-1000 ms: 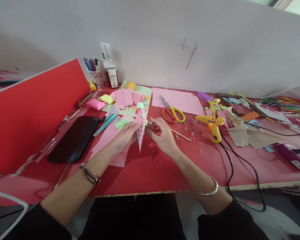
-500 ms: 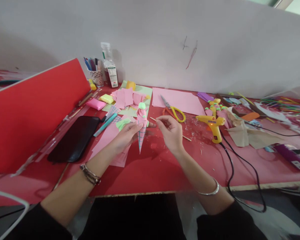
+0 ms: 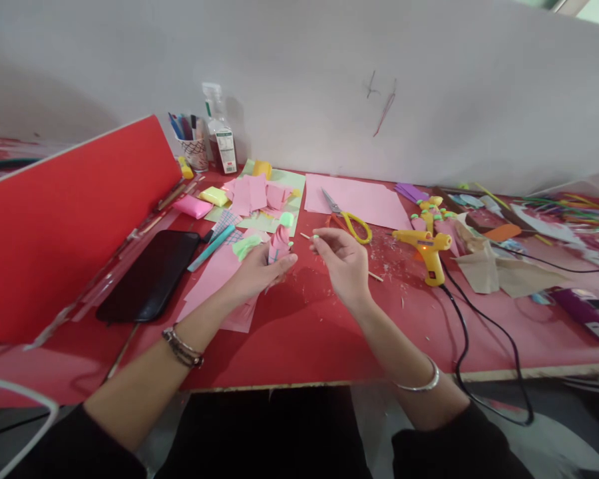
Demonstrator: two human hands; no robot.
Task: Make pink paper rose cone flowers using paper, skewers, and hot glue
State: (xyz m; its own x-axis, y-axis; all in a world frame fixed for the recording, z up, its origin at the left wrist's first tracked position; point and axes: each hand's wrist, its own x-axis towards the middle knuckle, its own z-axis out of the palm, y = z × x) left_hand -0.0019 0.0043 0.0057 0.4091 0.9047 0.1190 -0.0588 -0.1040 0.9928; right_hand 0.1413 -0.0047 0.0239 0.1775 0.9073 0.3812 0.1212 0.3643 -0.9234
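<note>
The left hand (image 3: 259, 271) is closed around a small paper cone (image 3: 278, 246), pink card with a thin teal grid drawn on it, topped with soft blobs of pale green clay (image 3: 287, 219); the cone is held tilted just above the middle of the tabletop (image 3: 299, 332). Just right of it the right hand (image 3: 347, 261) has thumb and forefinger pinched on a tiny green bit (image 3: 316, 237), the other fingers loosely curled. Each wrist wears a metal bangle. A thin wooden stick (image 3: 374, 275) lies under the right hand. Farther off lie yellow-handled scissors (image 3: 352, 226) on a flat pink sheet (image 3: 364, 199), and to the right a yellow plastic glue gun (image 3: 426, 249) with a black cord (image 3: 462, 332) looping toward the near edge. At left a glossy black phone (image 3: 150, 276) lies beside a teal pen (image 3: 210, 248), with a big smooth red board (image 3: 70, 219) leaning up. The tabletop is matt red, strewn with paper scraps and crumbs; a plain white wall (image 3: 329, 86) backs it, with a cup of pens (image 3: 194, 150) and a clear bottle (image 3: 219, 130) against it
</note>
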